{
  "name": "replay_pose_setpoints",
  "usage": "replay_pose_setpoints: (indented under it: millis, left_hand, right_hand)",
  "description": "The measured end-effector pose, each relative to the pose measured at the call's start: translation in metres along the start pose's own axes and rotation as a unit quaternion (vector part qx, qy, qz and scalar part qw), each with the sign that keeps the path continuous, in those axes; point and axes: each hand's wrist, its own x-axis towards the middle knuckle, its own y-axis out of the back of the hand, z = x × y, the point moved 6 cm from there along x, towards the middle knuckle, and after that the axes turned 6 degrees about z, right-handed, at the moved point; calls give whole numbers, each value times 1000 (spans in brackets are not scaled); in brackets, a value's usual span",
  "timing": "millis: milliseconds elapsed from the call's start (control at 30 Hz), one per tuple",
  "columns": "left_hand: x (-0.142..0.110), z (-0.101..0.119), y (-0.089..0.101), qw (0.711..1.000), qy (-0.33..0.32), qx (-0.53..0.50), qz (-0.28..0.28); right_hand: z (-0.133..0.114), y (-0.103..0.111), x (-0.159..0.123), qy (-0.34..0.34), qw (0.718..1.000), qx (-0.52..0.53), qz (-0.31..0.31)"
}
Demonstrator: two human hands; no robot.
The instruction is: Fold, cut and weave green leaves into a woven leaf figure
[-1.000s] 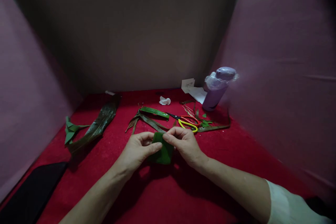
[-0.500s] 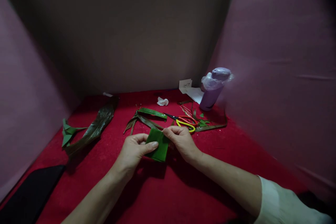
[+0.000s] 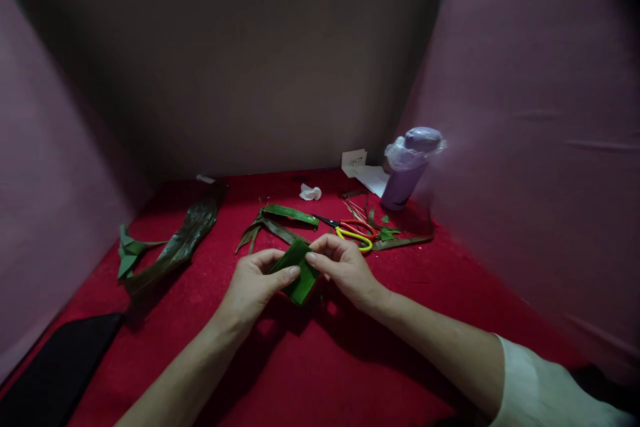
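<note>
Between my two hands, a little above the red tabletop, is a folded green leaf, roughly square and tilted. My left hand grips its left side, thumb flat across the front and fingers behind. The upper right edge is pinched between thumb and fingers of my right hand. Just beyond my right hand lie scissors with one red and one yellow handle loop and dark blades pointing left. A cut green leaf strip and brownish leaf strips lie behind the folded leaf.
At the left are a folded leaf shape and a long dark leaf. A black flat item lies near left. Crumpled tissue, white cards, leaf scraps and a purple tumbler with plastic wrap stand farther back.
The folded leaf has tilted and turned in my hands, its upper edge now leaning right. My right fingers have shifted slightly along its edge. The things on the table stay put.
</note>
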Motion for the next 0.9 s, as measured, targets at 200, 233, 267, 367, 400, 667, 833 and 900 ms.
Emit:
replay_pose_setpoints:
  millis: [200,233,267,367,400,667,833,900]
  left_hand:
    - [1,1,5,995,-3,-94,20]
    - [1,1,5,994,4,-107,22]
    - [1,0,4,993,13,-119,19]
    - [1,-3,1,990,32,-137,7]
    - [1,-4,1,990,29,-135,10]
    - [-2,15,8,975,-212,50,46]
    - [-15,31,2,901,-401,164,-24]
    - [-16,32,3,883,-433,176,-37]
  right_hand:
    - [1,3,-2,-10,998,45,36]
    - [0,3,-2,-2,998,49,40]
    - [-1,4,-2,6,998,53,44]
    - [-2,4,-2,17,997,61,48]
    - [-2,4,-2,14,997,62,47]
    - [8,5,-2,-66,994,78,35]
    - [7,6,-2,-75,992,95,27]
    - [5,6,-1,-66,993,97,20]
